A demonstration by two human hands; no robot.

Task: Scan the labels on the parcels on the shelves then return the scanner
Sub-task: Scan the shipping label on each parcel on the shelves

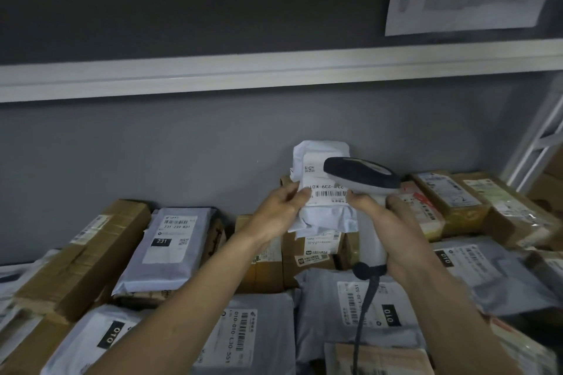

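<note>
Parcel: a white soft mailer bag [323, 192], held upright above the heap near the back wall of the shelf [274, 76], its label [327, 189] facing the camera, barcode near the label's lower edge.
Left hand [278, 213]: fingers curled round the bag's left edge, thumb on the front beside the label.
Right hand [393, 228]: wrapped round the white handle of the scanner [362, 176], while its thumb and forefinger also pinch the bag's right edge.
Scanner head: dark, lying just over the label's right side, cable [364, 307] hanging down from the handle.
Handling: the bag looks light, limp and crinkly, likely slippery film; best held by both side edges and pulled taut so the barcode lies flat.
Around: cardboard boxes [82, 256] and grey bags [170, 250] packed close below.
</note>
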